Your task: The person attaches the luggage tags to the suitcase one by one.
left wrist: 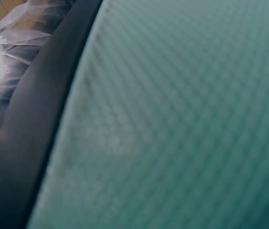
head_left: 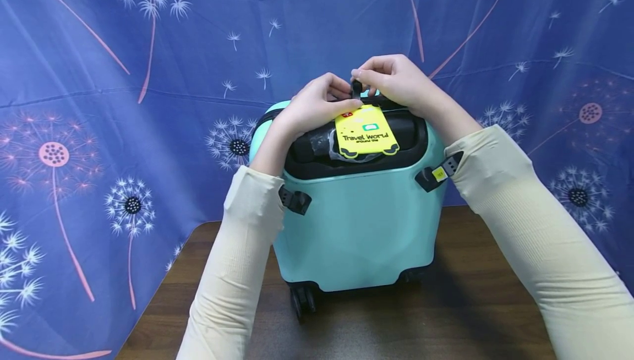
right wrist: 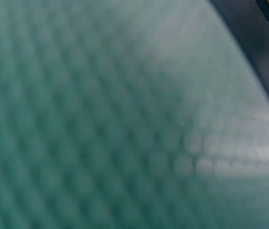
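Note:
A turquoise suitcase (head_left: pixel 366 222) stands upright, its black top panel (head_left: pixel 307 168) towards me. Over that panel lies a yellow luggage tag (head_left: pixel 367 129) printed "Travel World", with a black strap (head_left: pixel 356 90) rising from its upper end. My left hand (head_left: pixel 317 102) pinches the strap low down, its thumb just above the tag. Higher up, my right hand (head_left: pixel 398 80) pinches the strap's end between thumb and forefinger. Both wrist views show mostly the suitcase's blurred ribbed shell (left wrist: pixel 172 114); neither hand's fingers appear there.
Clear plastic wrap (head_left: pixel 322 142) covers part of the suitcase's handle beneath the tag. Black wheels (head_left: pixel 302 300) rest on a brown wooden table (head_left: pixel 342 332). Behind hangs a blue cloth (head_left: pixel 307 30) with a dandelion print. A wrist camera sits at each cuff.

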Motion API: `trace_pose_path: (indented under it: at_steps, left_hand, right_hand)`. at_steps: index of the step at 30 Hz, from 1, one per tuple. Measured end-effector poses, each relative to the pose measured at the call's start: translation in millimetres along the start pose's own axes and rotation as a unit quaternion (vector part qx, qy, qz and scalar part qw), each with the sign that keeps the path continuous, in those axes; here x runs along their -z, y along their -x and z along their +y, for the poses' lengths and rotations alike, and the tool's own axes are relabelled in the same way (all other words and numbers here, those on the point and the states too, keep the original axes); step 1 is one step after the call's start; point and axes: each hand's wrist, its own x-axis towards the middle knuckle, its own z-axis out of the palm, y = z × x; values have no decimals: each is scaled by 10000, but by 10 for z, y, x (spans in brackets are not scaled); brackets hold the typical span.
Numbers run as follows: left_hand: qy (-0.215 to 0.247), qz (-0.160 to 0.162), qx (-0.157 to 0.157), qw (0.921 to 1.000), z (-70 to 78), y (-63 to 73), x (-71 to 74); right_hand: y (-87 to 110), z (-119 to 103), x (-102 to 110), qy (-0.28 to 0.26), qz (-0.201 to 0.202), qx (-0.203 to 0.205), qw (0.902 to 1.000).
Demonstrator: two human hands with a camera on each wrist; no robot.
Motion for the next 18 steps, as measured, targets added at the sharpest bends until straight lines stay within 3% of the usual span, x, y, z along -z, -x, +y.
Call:
trace_pose_path:
  at_steps: [13, 18]
  left_hand:
    - [-25, -66, -18, 10000, 1, -3, -10]
    - [61, -42, 19, 10000, 3, 2, 4]
  right_hand:
    - [-4, 26, 2, -36, 194, 169, 9997]
    - [-4, 7, 3, -24, 119, 57, 9999]
